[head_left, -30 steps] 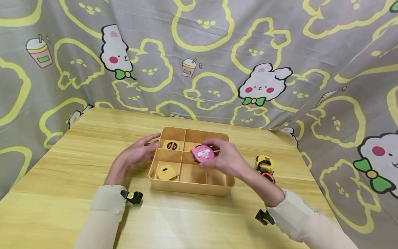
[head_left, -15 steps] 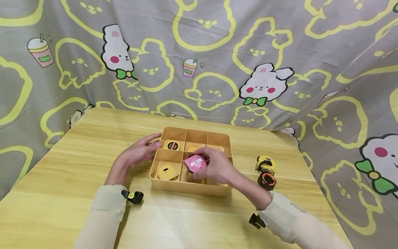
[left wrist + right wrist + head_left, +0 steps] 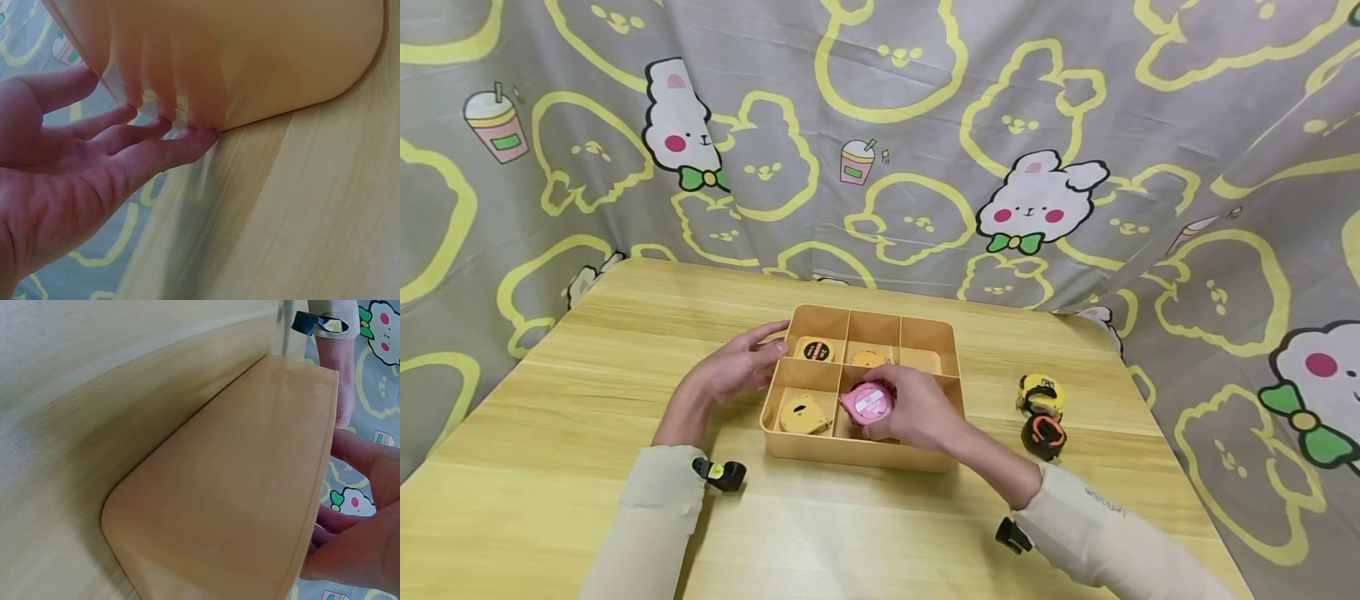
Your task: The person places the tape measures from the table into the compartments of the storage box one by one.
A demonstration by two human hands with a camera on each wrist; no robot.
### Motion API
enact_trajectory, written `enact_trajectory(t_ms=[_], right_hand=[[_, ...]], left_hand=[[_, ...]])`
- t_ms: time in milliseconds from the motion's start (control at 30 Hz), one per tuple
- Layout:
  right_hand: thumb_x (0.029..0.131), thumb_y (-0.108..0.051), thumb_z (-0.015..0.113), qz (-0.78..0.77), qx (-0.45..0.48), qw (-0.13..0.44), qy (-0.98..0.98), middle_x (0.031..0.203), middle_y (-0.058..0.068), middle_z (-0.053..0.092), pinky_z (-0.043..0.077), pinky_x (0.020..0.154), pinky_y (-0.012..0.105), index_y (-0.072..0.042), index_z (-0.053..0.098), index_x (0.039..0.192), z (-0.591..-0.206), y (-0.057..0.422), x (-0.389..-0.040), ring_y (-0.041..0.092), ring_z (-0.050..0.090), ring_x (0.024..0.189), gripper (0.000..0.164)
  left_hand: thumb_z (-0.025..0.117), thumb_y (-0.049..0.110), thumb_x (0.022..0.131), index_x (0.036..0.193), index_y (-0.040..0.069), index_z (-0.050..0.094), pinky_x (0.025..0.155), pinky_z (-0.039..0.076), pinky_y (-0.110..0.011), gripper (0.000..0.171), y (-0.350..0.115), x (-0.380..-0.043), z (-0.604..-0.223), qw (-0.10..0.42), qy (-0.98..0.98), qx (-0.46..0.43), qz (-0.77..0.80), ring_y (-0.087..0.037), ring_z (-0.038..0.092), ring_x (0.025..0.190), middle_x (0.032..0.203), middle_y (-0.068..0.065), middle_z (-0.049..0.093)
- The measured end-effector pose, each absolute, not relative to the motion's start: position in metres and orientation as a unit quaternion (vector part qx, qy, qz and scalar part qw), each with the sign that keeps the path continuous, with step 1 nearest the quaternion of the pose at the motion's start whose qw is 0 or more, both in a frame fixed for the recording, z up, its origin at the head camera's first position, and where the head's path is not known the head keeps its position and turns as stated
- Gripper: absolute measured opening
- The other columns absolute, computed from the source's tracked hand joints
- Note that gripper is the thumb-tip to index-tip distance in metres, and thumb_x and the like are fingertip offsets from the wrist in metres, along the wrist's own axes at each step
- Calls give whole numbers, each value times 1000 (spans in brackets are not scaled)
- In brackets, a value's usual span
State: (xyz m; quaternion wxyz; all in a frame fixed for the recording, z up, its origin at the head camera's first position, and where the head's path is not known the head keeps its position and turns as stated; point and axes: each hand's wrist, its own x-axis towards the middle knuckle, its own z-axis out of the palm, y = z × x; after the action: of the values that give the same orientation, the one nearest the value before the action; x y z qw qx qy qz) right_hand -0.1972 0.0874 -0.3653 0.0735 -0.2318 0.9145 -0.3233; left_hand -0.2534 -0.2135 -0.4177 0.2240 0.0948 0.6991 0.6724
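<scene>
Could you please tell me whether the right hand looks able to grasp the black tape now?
Probably not yet: the right hand holds the pink tape. Otherwise the way looks free: the black tape lies outside the box, with a yellow tape just behind it.

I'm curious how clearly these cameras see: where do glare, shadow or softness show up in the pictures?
Head view: pale glare on the table before the box; small lettering on the pink tape measure too soft to read. Left wrist view: fingers of the left hand mirrored in the box's glossy side. Right wrist view: a broad, soft-edged shadow beside the box.
</scene>
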Motion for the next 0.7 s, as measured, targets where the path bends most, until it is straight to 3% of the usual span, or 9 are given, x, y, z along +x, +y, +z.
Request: enact_trajectory(t_ms=[700], right_hand=[[67,-11,90,-281,-269,58,919,112,6,73,54,87,38,-3,68,124,-372,86,-200,21,65,100,62]], left_hand=[[43,25,110,165,13,9,119,32,-61,65,-215,-253,-417,223,707,88,665,-46,31,149,161,-29,28]])
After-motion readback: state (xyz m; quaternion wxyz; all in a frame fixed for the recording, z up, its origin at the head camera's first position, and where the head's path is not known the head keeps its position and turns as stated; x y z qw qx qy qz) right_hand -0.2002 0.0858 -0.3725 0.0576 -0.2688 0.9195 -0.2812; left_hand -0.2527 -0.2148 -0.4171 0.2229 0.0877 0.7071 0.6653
